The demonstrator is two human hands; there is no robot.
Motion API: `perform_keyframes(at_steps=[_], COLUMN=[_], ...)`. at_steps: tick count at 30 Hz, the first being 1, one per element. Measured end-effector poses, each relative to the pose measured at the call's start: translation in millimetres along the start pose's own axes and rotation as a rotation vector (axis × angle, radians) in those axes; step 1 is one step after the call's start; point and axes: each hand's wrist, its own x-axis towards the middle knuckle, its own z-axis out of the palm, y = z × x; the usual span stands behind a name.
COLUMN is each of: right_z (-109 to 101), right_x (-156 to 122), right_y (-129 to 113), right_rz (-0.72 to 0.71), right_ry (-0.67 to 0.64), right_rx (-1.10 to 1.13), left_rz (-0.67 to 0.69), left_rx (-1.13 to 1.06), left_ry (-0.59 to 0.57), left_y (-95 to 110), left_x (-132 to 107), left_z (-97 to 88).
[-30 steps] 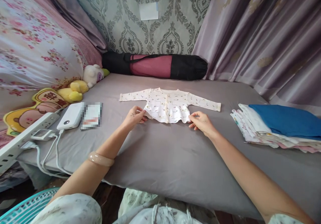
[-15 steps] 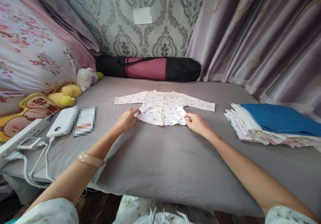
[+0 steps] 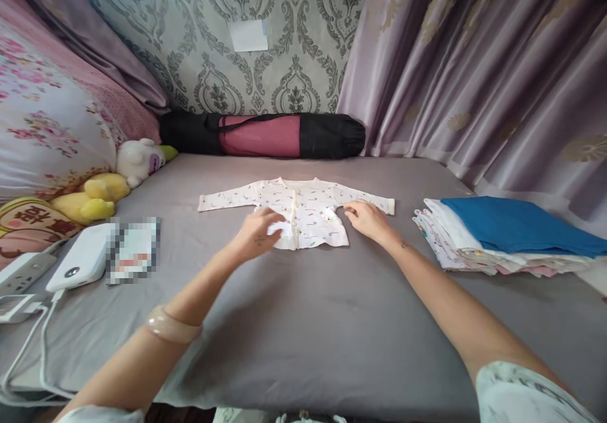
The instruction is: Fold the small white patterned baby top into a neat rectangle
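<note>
One printed baby cardigan (image 3: 310, 214) spread flat on a grey sheet (image 3: 308, 328), partly beneath the left grip (image 3: 256, 233).
That grip has thumb and fingers parted over the cardigan's lower front; the right grip (image 3: 372, 222), loosely curled, is at the opposite underarm; whether it pinches cloth, I cannot tell. Folded clothes (image 3: 502, 233) lie stacked to its right.

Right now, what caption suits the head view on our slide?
Left hand over a printed long-sleeved baby top, right hand near its sleeve.
</note>
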Motion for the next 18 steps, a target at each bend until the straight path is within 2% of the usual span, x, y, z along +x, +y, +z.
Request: perform_keyframes(at_steps=[3,5,7,9,12,18], right_z=[10,14,17,18,19,16], right_x=[20,28,32,35,39,47], right_y=[3,3,4,6,12,22], right_rz=[-0.079,-0.131,-0.167,-0.201,-0.254,-0.364], right_ry=[0.018,-0.012,-0.041,-0.062,-0.075,-0.066], right_rx=[-0.106,-0.176,-0.24,-0.287,-0.328,-0.37], left_rz=[0.2,0.235,0.215,0.171,0.131,0.182], left_rx=[-0.08,-0.021,0.057,0.118,0.177,0.25], left_ry=[-0.089,-0.142,-0.172,-0.187,-0.202,-0.211], left_y=[54,82,100,107,109,111], left_x=[30,46,56,61,62,61], left_z=[38.0,61.6,78.8,88.7,93.5,93.7])
